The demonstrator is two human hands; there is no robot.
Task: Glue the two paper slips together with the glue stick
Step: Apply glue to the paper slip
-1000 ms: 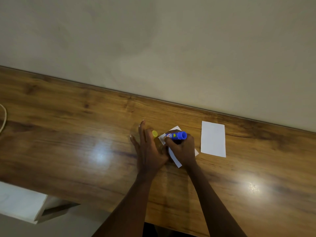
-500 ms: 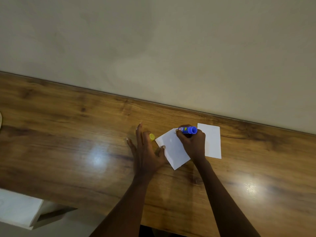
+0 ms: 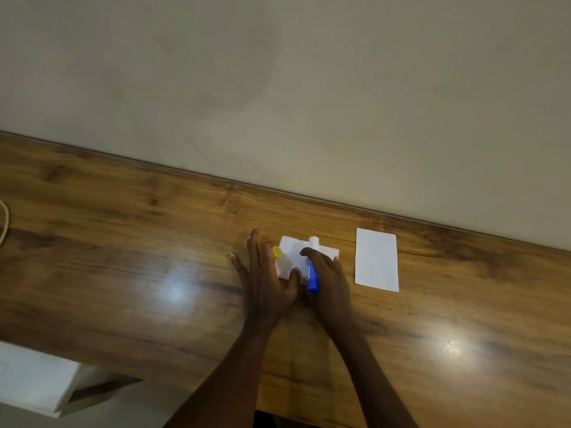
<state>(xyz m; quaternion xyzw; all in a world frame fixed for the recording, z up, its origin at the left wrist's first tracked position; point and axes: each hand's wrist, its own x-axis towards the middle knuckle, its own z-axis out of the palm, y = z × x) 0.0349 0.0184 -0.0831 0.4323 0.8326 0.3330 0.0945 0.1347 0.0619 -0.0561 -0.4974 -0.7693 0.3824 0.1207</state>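
A white paper slip (image 3: 290,253) lies on the wooden table (image 3: 123,257), partly under both hands. My left hand (image 3: 265,282) rests flat on the slip's left edge with fingers spread. The yellow glue cap (image 3: 277,252) sits beside its fingers. My right hand (image 3: 329,279) grips the blue glue stick (image 3: 312,274), whose white tip points away from me onto the slip. The second white slip (image 3: 376,260) lies flat to the right, untouched and apart from the first.
A plain wall runs along the table's far edge. A cord (image 3: 4,222) shows at the far left edge. Below the table's near left corner stands a white box-like object (image 3: 34,381).
The right hand has swung the glue stick round so its white tip now points away over the slip. The left hand still holds the slip down. The view shifted slightly.
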